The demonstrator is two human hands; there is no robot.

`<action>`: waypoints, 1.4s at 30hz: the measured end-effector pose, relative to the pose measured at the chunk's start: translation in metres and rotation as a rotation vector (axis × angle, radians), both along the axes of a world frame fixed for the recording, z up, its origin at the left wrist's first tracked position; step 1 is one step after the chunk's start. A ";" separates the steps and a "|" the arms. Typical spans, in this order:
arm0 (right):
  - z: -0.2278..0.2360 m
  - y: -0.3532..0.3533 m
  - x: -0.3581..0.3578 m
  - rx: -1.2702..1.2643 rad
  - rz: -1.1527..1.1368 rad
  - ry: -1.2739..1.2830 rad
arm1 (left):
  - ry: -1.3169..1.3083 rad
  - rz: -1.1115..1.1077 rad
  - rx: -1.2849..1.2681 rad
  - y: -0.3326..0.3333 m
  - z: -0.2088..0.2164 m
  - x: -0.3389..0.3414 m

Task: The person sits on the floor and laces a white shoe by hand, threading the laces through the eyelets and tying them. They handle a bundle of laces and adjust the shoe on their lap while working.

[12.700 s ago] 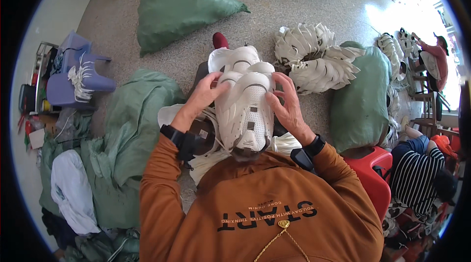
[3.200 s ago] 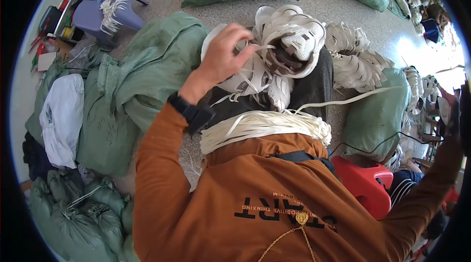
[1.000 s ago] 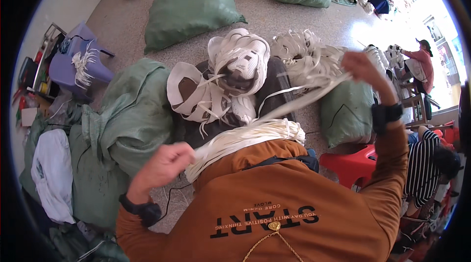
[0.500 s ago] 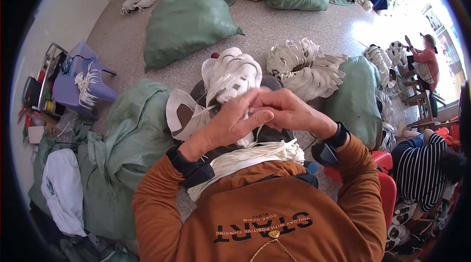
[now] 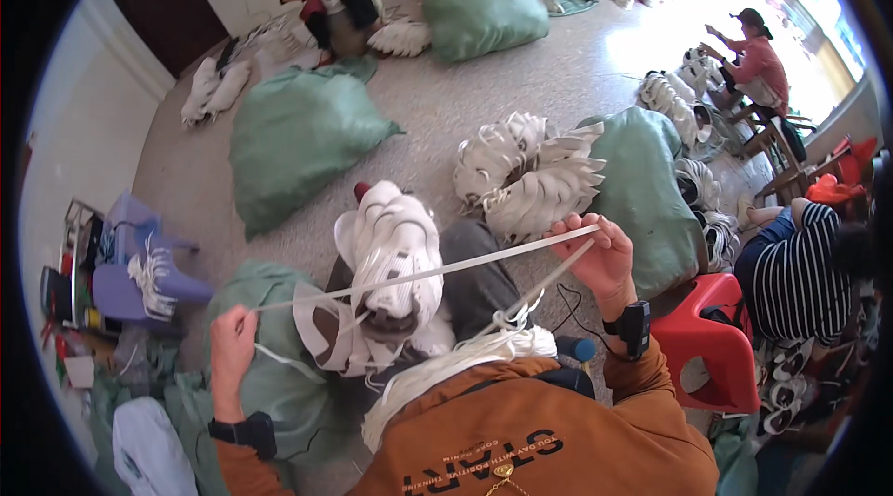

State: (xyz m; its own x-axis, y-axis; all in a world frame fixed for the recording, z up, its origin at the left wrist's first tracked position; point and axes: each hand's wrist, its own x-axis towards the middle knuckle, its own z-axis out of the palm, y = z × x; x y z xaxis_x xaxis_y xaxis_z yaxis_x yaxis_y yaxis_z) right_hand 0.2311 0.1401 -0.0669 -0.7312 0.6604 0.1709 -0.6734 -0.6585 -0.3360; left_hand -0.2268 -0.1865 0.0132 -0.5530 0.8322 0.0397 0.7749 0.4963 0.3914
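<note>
A flat white shoelace (image 5: pixel 465 264) is stretched taut across my front, and both hands grip it. At the left, my left hand (image 5: pixel 233 327) is closed on the lace, with a loose tail hanging below. Higher and to the right, my right hand (image 5: pixel 603 252) pinches the other part, from which a second strand runs down to the bundle of white laces (image 5: pixel 446 373) across my lap. Beyond the stretched lace, a stack of white shoe uppers (image 5: pixel 398 236) rests at my knees. One upper with a brown lining (image 5: pixel 326 333) lies beside the stack.
Green sacks (image 5: pixel 298 138) stand ahead, at the left and at the right. More uppers (image 5: pixel 539 189) lie on the floor between them. A red plastic chair (image 5: pixel 712 347) is beside my right arm, a purple stool (image 5: pixel 139 264) at the left. Several people work around the room.
My hands, together over the stack before, are now wide apart with the lace pulled between them. The view has shifted, showing more of the room ahead.
</note>
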 end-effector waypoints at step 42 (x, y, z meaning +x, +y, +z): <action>0.051 -0.068 -0.086 0.679 0.548 -0.469 | -1.627 -0.422 0.755 0.127 0.088 0.109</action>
State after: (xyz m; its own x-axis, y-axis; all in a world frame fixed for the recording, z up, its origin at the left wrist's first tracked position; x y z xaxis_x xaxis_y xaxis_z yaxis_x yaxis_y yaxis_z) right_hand 0.1451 0.0723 -0.0160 -0.9968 0.0793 0.0028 -0.0350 -0.4080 -0.9123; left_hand -0.1178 -0.0596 0.1016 -0.2060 0.9700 0.1291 -0.5412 -0.2228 0.8108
